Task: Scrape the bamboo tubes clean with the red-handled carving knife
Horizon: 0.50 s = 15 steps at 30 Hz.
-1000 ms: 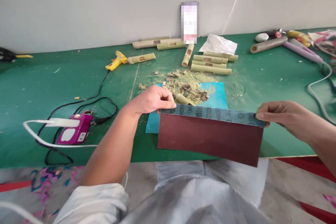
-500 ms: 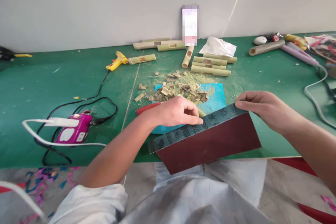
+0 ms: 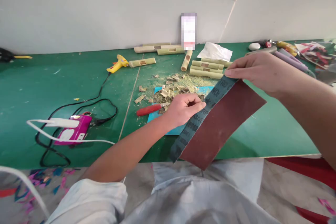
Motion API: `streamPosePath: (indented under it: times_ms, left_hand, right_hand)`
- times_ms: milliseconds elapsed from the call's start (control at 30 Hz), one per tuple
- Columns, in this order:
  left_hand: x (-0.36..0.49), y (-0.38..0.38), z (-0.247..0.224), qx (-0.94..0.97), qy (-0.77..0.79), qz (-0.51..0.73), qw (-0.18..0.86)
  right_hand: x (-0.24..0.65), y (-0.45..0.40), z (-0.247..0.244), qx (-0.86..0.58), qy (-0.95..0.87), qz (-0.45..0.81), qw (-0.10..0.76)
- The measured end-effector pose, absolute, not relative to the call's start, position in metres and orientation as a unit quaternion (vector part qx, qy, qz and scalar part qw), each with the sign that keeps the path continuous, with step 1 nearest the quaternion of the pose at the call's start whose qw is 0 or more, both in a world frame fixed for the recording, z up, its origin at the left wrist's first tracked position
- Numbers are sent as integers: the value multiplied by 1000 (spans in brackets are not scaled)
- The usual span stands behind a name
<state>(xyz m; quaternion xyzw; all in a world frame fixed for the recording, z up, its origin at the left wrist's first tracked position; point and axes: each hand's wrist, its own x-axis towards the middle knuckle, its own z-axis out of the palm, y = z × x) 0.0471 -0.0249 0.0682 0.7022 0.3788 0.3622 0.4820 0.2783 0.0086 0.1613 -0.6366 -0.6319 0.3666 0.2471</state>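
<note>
A sheet of sandpaper (image 3: 223, 122), reddish brown with a folded-over strip of printed dark backing, slants in the air over the table's front edge. My right hand (image 3: 258, 71) pinches its upper right corner between thumb and fingers. Around the middle of the folded strip, my left hand (image 3: 185, 110) has thumb and forefinger closed on the edge. Beneath and behind the left hand lie a red-handled knife (image 3: 149, 110), a blue sheet (image 3: 174, 130) and a heap of bamboo chips (image 3: 165, 92).
Several bamboo tubes with cut slots (image 3: 206, 73) lie at the back, near a white paper (image 3: 215, 51) and a propped phone (image 3: 189, 31). A yellow glue gun (image 3: 119, 63) and a magenta power strip (image 3: 75, 131) with cables occupy the left. A lilac tool (image 3: 291, 59) lies at right.
My right hand has risen, lifting its end of the sandpaper, so the sheet now tilts more steeply. The left hand has shifted slightly, and the knife's red handle shows more fully.
</note>
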Motion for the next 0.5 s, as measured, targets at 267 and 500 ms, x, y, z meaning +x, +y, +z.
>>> streamPosePath:
  times_ms: [267, 500]
  left_hand:
    - [69, -17, 75, 657, 391, 430, 480]
    - [71, -11, 79, 659, 400, 493, 403]
  right_hand:
    - [254, 33, 172, -555, -748, 320, 171]
    - [246, 40, 161, -534, -762, 295, 218]
